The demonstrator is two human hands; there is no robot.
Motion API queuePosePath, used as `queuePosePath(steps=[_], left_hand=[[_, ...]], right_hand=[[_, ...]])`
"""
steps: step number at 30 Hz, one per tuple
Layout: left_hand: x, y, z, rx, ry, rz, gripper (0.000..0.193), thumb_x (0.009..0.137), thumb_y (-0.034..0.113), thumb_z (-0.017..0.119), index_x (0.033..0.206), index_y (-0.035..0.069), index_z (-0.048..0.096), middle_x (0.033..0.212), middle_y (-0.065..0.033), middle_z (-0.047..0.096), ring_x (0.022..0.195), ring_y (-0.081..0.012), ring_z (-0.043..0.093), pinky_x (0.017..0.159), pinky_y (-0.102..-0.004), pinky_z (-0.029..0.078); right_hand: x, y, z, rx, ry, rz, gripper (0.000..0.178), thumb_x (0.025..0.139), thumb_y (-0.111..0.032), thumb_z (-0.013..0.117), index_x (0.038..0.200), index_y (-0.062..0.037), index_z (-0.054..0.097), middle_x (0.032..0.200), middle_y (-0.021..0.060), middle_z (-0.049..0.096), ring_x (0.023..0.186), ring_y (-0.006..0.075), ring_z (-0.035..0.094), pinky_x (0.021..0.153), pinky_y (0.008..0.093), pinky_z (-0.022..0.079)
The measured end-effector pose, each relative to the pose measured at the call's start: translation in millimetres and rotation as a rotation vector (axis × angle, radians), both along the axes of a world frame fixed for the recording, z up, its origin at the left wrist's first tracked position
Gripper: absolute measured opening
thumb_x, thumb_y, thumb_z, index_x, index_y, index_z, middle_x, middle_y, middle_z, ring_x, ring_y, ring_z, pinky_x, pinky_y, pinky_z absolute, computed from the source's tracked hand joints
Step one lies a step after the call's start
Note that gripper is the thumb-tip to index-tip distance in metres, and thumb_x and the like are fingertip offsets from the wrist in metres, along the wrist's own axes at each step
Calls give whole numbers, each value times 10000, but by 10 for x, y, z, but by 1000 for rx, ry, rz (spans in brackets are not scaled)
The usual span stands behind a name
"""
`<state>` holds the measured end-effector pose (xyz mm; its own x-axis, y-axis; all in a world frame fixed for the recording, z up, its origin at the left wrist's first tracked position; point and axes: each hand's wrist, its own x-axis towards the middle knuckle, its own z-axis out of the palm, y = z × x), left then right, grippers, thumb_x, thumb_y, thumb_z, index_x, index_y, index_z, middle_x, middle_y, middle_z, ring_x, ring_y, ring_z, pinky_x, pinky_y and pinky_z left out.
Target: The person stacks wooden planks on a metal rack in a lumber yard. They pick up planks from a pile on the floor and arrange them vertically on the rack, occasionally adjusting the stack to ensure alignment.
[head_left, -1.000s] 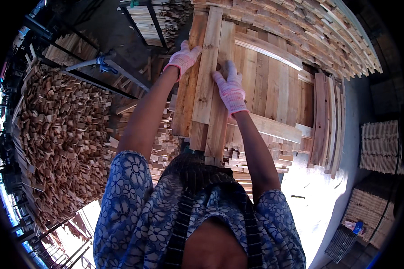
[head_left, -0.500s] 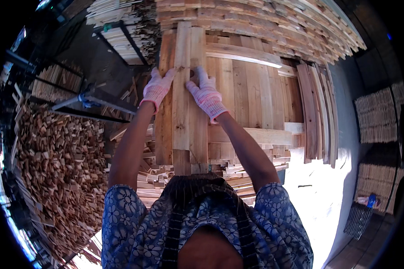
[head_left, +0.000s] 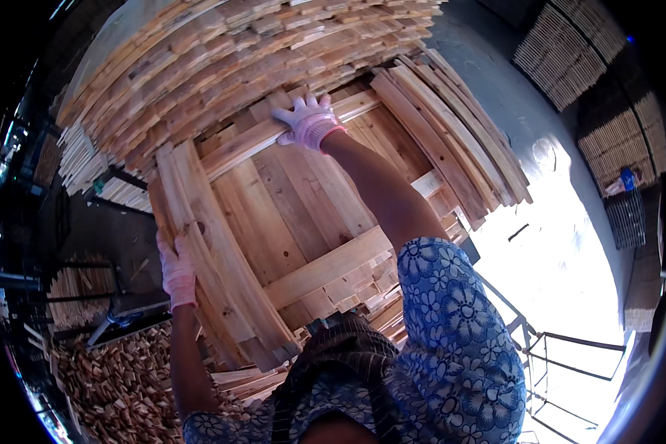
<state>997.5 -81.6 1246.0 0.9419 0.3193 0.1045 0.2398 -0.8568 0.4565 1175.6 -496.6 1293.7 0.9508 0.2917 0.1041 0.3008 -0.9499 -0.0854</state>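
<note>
My left hand [head_left: 176, 272], in a pale pink glove, wraps around the outer edge of a bundle of planks [head_left: 214, 259] that leans to the left of the wooden pallet [head_left: 303, 207]. That grip is closed on the bundle, fingers curled over the edge of the outermost board, thumb side hidden behind the wood. The bundle is several long boards held together, standing tilted, its lower end down near my chest and its upper end against the pallet's left side.

My right hand [head_left: 307, 122], gloved the same way, lies on the cross slat [head_left: 244, 144] that runs along the top of the pallet. This grip is loose: the fingers are spread and bent over the slat's upper edge, pressing on it. Whether the thumb hooks beneath I cannot tell.

Above the pallet leans a big stack of boards [head_left: 222, 59]. To the pallet's right more planks [head_left: 451, 140] rest against it. Below and left of the pallet lies a heap of wood offcuts [head_left: 118, 385].
</note>
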Motion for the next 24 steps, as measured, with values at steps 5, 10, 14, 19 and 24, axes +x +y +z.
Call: queuePosePath(steps=[5, 10, 14, 19, 24], left_hand=[[-8, 73, -26, -9, 51, 47, 723, 1005, 542, 426, 1581, 142, 248, 1452, -266, 504, 1288, -469, 517, 1065, -477, 413], [-29, -284, 364, -169, 152, 181, 743, 970, 617, 430, 1587, 248, 246, 1409, -244, 553, 1252, -451, 562, 1034, -475, 432], [-88, -20, 213, 59, 142, 47, 634, 985, 449, 503, 1559, 269, 303, 1529, -214, 413, 1281, -461, 536, 1023, -486, 474], [-143, 230, 135, 398, 145, -173, 574, 973, 183, 537, 1517, 258, 370, 1623, -167, 230, 1344, -453, 476, 1013, -481, 522], [-193, 347, 138, 306, 80, -199, 539, 998, 126, 498, 1509, 256, 387, 1635, -145, 194, 1416, -407, 404, 1050, -436, 508]], right_hand=[[-202, -1317, 64, 7, -143, -304, 614, 874, -507, 676, 1421, -296, 491, 1436, 148, 476, 1397, 389, 359, 1076, 620, 303], [-838, -3731, 5, 14, -97, -866, 559, 925, -512, 581, 1384, -196, 539, 1367, 184, 553, 1347, 376, 459, 1086, 535, 370], [-954, -4801, -198, 191, 4, -1066, 721, 934, -597, 518, 1510, -172, 432, 1474, 213, 495, 1372, 400, 466, 1128, 494, 377], [-634, -5001, -558, 322, 130, -1095, 864, 933, -645, 490, 1573, -91, 315, 1522, 228, 456, 1428, 394, 410, 1162, 464, 343], [-405, -5360, -930, 550, 279, -856, 882, 914, -751, 415, 1494, -90, 477, 1537, 151, 472, 1459, 296, 386, 1201, 399, 258]])
